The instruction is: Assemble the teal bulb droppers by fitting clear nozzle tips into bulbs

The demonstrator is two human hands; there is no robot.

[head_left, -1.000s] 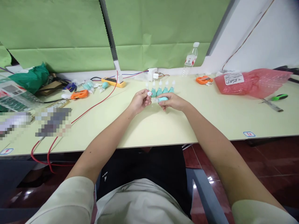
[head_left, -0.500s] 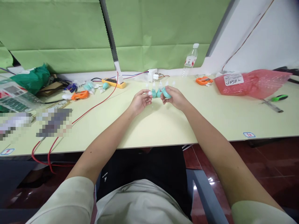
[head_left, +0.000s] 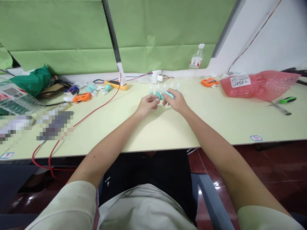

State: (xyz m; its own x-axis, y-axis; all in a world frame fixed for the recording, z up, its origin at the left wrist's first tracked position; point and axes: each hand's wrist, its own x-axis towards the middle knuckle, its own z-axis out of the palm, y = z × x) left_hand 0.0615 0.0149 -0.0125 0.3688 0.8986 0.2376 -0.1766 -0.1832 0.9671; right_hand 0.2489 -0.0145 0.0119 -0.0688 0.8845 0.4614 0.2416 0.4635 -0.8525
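Observation:
My right hand (head_left: 176, 99) is closed around a teal squeeze bulb (head_left: 169, 94), which lies tilted in the fingers. Just to its left, my left hand (head_left: 148, 106) pinches a small white piece (head_left: 157, 99), mostly covered by the fingertips. The two hands are close together above the table, a narrow gap between them. Right behind them stand several teal bulbs with clear pointed tips (head_left: 158, 87), upright in a row and partly hidden by my fingers.
A plastic bottle (head_left: 196, 60) stands by the wall, near an orange tool (head_left: 209, 82). On the right lie a red bag (head_left: 261, 86) and a green-handled tool (head_left: 287, 100). At the left are a yellow multimeter (head_left: 117, 85), a red cable (head_left: 96, 110) and a green bag (head_left: 35, 80).
The bulb in my right hand has turned from rounded side showing to a slimmer, slanted view. My left hand has moved slightly right and down with the white piece, its fingers more curled.

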